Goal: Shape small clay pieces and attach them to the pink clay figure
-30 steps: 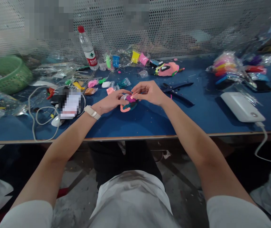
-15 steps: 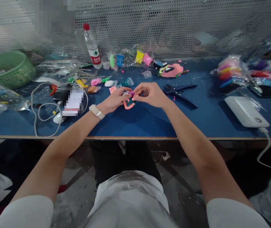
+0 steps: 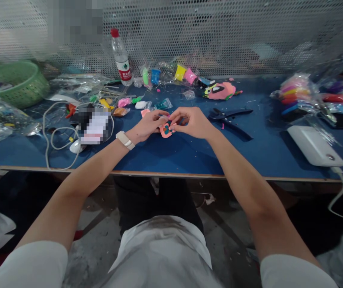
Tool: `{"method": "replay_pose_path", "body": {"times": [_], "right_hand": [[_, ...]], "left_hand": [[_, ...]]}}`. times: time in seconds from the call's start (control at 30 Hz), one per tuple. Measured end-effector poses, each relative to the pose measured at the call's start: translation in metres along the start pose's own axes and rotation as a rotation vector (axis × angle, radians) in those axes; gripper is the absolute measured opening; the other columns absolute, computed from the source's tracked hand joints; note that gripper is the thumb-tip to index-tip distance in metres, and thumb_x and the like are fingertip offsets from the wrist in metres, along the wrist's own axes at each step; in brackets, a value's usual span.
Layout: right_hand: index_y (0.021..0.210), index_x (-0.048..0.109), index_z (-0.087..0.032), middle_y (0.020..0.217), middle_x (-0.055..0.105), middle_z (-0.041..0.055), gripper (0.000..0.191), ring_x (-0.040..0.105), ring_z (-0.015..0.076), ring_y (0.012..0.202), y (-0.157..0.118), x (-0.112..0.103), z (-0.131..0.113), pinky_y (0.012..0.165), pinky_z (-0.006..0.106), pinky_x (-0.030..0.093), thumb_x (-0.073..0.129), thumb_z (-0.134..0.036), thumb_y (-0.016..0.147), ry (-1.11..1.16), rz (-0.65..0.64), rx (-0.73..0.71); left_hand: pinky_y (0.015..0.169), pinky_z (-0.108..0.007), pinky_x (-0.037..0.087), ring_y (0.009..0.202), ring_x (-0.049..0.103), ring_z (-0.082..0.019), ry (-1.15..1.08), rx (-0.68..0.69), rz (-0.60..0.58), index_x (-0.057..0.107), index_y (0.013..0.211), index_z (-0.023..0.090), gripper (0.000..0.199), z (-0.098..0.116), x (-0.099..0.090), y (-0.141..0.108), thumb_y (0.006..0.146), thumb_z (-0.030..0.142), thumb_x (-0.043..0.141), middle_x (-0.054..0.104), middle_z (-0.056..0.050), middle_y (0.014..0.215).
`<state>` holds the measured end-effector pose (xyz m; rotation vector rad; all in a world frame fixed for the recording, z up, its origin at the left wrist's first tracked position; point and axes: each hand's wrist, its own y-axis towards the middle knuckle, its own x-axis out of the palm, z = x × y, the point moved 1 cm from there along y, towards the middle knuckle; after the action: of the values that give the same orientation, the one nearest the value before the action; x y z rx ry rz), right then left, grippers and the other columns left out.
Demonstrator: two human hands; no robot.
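Observation:
A small coral-pink clay piece with teal parts [image 3: 166,131] is between my two hands over the blue table. My left hand [image 3: 149,127], with a light band at the wrist, grips it from the left, fingers closed round its upper edge. At its right side my right hand [image 3: 189,122] is closed, thumb and forefinger pinched on the piece. My fingers hide much of its top, where a bit of purple shows. Just behind the left hand lies another coral-pink lump [image 3: 145,113]. A larger pink clay figure [image 3: 221,91] rests farther back, to the right.
Black-handled pliers [image 3: 231,122] lie to the right, and a white power bank [image 3: 315,146] with a cable lies beyond. Bagged clay [image 3: 297,94] is heaped at the right. A water bottle [image 3: 121,60], green basket [image 3: 18,90] and phone [image 3: 95,127] stand or lie leftward.
The view has shifted slightly. The clay piece has turned a little between my hands, showing more teal, and both hands keep their hold on it.

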<state>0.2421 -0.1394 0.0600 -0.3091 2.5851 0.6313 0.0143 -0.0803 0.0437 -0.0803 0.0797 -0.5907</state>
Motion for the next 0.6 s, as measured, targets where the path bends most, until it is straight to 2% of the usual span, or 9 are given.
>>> {"method": "replay_pose_path", "body": {"times": [0.17,0.47,0.53,0.6], "right_hand": [[0.11,0.084,-0.022,0.099,0.088,0.0084,0.036,0.084,0.0279,0.092,-0.0002,0.0007,0.0002,0.081,0.04,0.066,0.097,-0.044,0.085,0.003,-0.003,0.011],[0.111,0.083,-0.024,0.094,0.085,0.005,0.038,0.081,0.0234,0.082,0.0,0.0024,-0.002,0.079,0.04,0.067,0.099,-0.043,0.083,0.057,0.031,0.009],[0.114,0.082,-0.024,0.094,0.084,0.0045,0.043,0.081,0.0231,0.081,0.0004,0.0013,-0.0009,0.078,0.039,0.068,0.101,-0.044,0.081,0.06,0.048,0.014],[0.116,0.081,-0.024,0.093,0.084,0.0041,0.048,0.081,0.023,0.079,0.0009,-0.0002,0.001,0.077,0.039,0.068,0.104,-0.046,0.079,0.066,0.07,0.019]], "left_hand": [[0.092,-0.041,0.066,0.094,0.077,-0.02,0.006,0.011,-0.018,0.074,0.126,0.019,0.028,-0.0015,-0.0014,0.0015,0.106,0.035,0.085,0.076,-0.008,0.104],[0.093,-0.037,0.065,0.094,0.075,-0.018,-0.068,-0.028,-0.016,0.072,0.128,0.019,0.021,0.0012,0.0014,-0.0008,0.108,0.026,0.075,0.076,-0.007,0.103],[0.094,-0.037,0.065,0.095,0.075,-0.017,-0.113,-0.043,-0.064,0.072,0.131,0.019,0.027,0.0019,0.0007,-0.0011,0.104,0.022,0.074,0.076,-0.006,0.105],[0.097,-0.037,0.064,0.098,0.075,-0.017,-0.111,-0.02,-0.131,0.073,0.135,0.019,0.042,0.0019,-0.0002,-0.0013,0.094,0.018,0.079,0.077,-0.006,0.111]]}}
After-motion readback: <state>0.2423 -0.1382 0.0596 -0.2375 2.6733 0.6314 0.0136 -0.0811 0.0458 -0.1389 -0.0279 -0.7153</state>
